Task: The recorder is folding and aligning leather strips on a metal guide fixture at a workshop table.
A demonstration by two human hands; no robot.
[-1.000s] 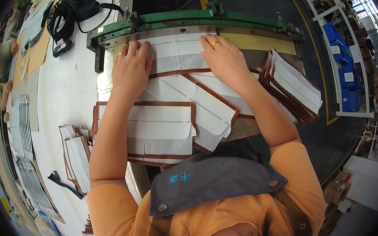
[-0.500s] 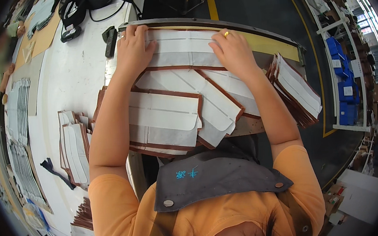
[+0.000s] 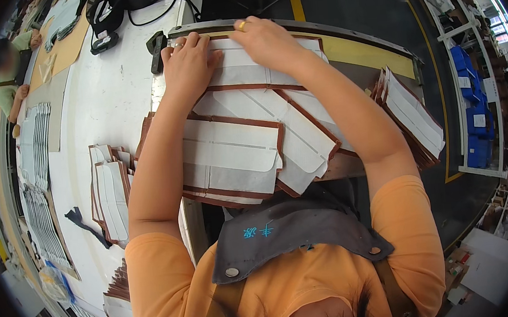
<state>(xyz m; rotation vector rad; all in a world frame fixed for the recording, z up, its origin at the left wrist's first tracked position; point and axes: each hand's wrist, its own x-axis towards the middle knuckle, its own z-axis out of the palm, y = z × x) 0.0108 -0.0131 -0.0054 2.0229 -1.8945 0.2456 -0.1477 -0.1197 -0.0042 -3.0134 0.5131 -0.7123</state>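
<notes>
The panel (image 3: pixel 240 75) is lying flat along the metal bar (image 3: pixel 346 33), and the right hand (image 3: pixel 259 43) is now reaching across to its far edge's middle, having been nearer its right end. The green bar is no longer showing above it, so that edge is lying uncovered; the work is seemingly centering there. The left hand (image 3: pixel 188 64) is staying at the far left corner.

The panel is showing white toward the far side, grey toward the near side, with brown trim; its right end is peeking past the right arm. Both hands are bending their fingers at the far edge; whether either grip is pinching or merely pressing, I cannot tell.

Nearer the body, loose panels (image 3: pixel 232 151) are overlapping askew. A bundle (image 3: pixel 414 120) is leaning at right; a yellow strip (image 3: pixel 366 58) is running beside the bar. Leftward, the counter (image 3: pixel 76 126) is carrying more stacks (image 3: pixel 112 198).
</notes>
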